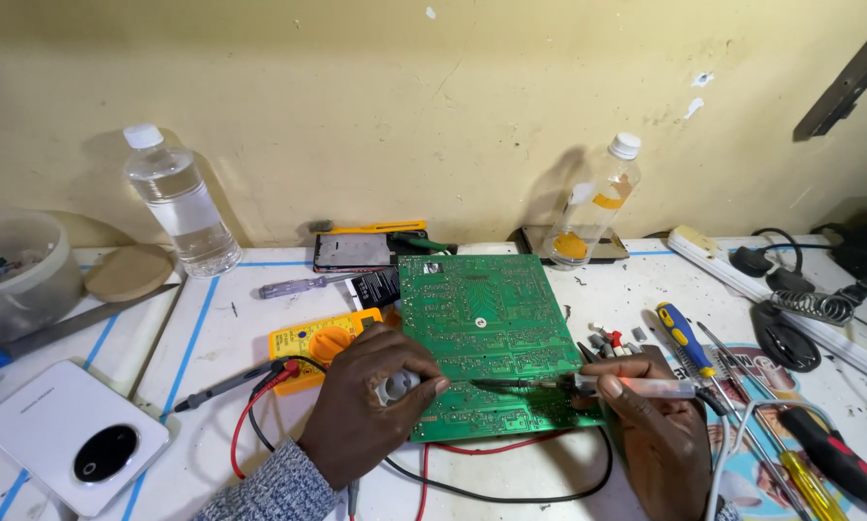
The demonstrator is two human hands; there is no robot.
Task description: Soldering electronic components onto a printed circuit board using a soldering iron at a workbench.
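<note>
Board: green rectangular circuit board [481,333], solder side up, middle of the white desk [211,328] near its front edge.
Right hand [660,425]: grasping a slim soldering iron [588,385], tip on the board.
Left hand [371,400]: clenched around a small grey solder spool [397,385] at the board's left edge.
Behind left hand: yellow multimeter [322,345].
Rear edge: two clear plastic bottles [182,203].

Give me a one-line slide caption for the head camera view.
Right hand applies a soldering iron to a green circuit board steadied by the left hand, yellow multimeter alongside.
</note>
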